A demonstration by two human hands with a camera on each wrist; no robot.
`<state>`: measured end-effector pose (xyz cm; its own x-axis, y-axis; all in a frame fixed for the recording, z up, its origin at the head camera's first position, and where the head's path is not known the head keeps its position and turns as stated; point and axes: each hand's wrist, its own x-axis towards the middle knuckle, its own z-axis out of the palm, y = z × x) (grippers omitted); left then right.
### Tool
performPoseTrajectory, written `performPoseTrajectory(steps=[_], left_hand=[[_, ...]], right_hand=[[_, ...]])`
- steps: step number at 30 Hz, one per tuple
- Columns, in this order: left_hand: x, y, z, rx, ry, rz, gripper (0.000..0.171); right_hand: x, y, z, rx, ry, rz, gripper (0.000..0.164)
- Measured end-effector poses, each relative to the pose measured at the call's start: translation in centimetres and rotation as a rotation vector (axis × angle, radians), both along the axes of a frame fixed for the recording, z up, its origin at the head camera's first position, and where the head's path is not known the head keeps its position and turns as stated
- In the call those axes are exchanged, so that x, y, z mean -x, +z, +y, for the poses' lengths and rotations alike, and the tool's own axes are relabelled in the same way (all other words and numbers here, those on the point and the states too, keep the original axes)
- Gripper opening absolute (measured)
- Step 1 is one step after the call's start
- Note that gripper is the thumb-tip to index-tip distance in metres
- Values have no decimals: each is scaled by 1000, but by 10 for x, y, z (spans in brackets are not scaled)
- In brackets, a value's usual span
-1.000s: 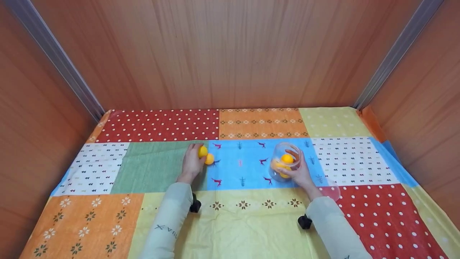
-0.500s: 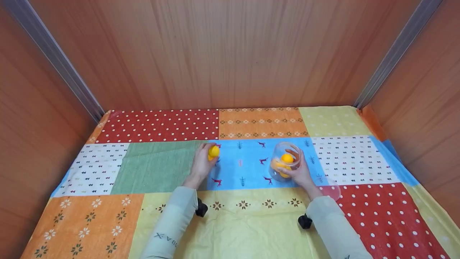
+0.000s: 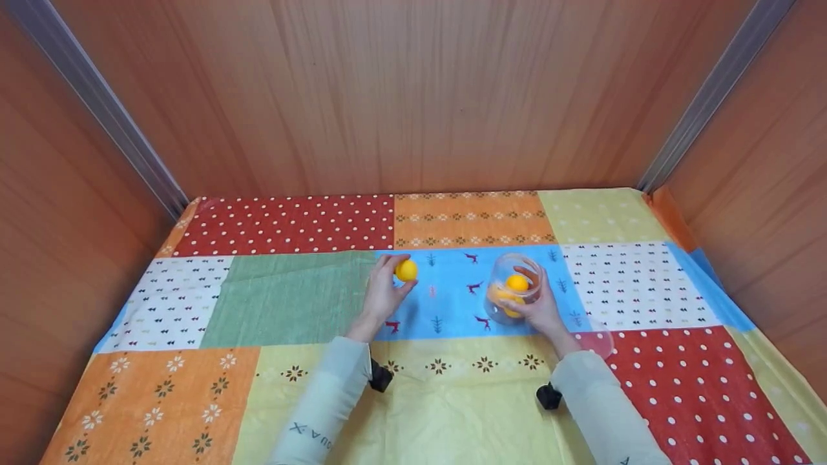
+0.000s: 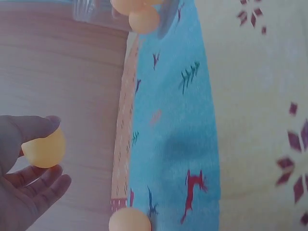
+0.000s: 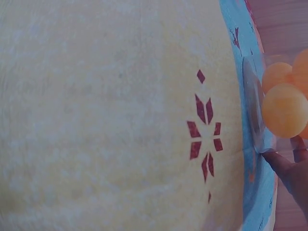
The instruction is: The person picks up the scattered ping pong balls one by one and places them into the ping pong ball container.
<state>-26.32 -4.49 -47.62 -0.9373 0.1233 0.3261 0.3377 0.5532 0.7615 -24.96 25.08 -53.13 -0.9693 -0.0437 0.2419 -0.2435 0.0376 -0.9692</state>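
Between the thumb and fingers of my left hand [image 3: 382, 292] is a yellow ping-pong ball [image 3: 406, 270], raised over the blue patch of cloth. The left wrist view shows this ball [image 4: 45, 149] against the wooden wall. A second ball [image 4: 130, 222] appears at the bottom edge of that view; in the head view it is out of sight. My right hand [image 3: 541, 310] grips a clear jar [image 3: 501, 268], its mouth facing up and somewhat toward me. Several orange-yellow balls [image 3: 517, 283] lie inside the jar. The right wrist view shows fingers [image 5: 284, 166] against its side.
A transparent round lid [image 3: 599, 341] lies on the cloth beside my right wrist. The patchwork cloth [image 3: 452, 400] covers the table. Wooden panels [image 3: 420, 97] enclose the back and both sides.
My left hand has lifted the ball and carried it rightward, toward the jar. The second ball beside it has gone out of sight in the head view. My right hand and the jar have stayed put.
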Motion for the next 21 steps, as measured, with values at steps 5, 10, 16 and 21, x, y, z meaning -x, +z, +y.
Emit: performPoseTrajectory(steps=[5,10,16,21], left_hand=[[-5,2,13,-24,-27,-5,43],[-8,1,26,-35,-57,42,42],[-9,1,42,-96,-102,50,40],[-10,1,55,-109,-116,35,41]], right_hand=[[0,0,-1,5,-2,-10,83],[-3,7,-4,17,5,12,81],[-9,18,-8,5,0,7,79],[-6,14,-6,5,-8,-23,81]])
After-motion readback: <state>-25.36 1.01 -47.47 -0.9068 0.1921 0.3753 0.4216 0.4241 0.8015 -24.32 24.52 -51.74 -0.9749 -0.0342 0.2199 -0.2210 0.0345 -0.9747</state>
